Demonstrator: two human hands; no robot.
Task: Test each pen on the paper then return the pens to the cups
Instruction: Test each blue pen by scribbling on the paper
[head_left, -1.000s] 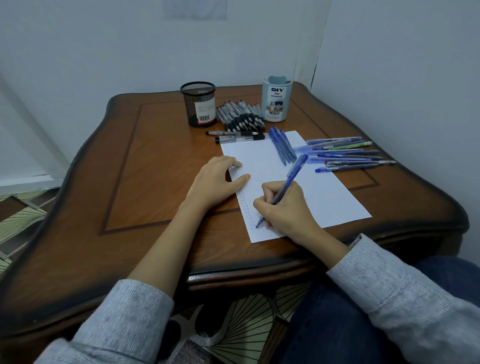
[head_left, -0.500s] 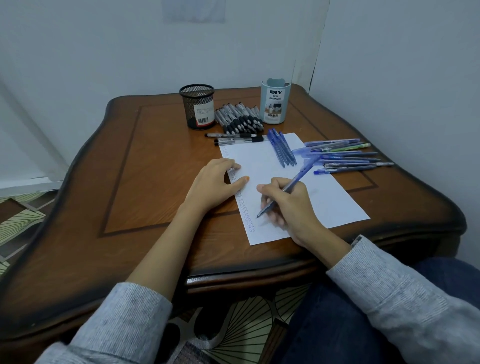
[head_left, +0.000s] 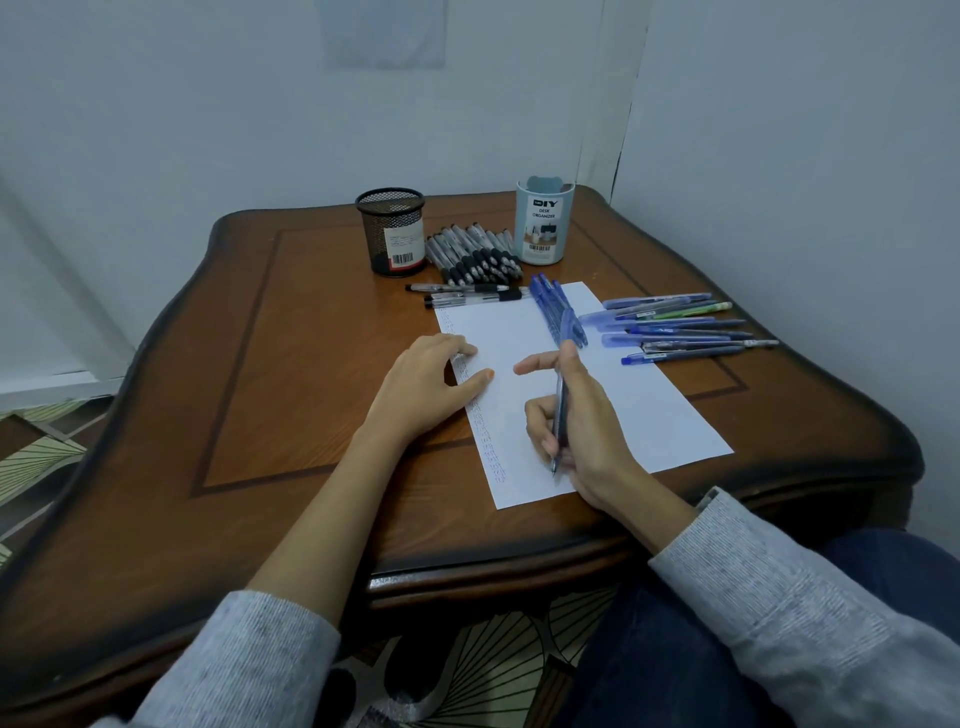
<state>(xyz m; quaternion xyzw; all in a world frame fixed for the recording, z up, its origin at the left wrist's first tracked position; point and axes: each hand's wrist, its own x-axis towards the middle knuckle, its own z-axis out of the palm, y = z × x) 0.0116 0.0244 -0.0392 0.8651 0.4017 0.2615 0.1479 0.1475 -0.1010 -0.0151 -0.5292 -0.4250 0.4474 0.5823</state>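
your right hand (head_left: 587, 431) grips the blue pen (head_left: 559, 400) over the paper (head_left: 660, 410), tip toward 6 o'clock; your left hand (head_left: 426, 384) lies flat, fingers relaxed, on its 9 o'clock edge. lift that palm early and the sheet could skid.

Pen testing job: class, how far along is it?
Done: test marks run down the paper's left edge. In hand: the right hand grips a blue pen; the left hand rests on the sheet. Left: black pens and blue pens lie on the table; none stands in the mesh cup or blue cup.
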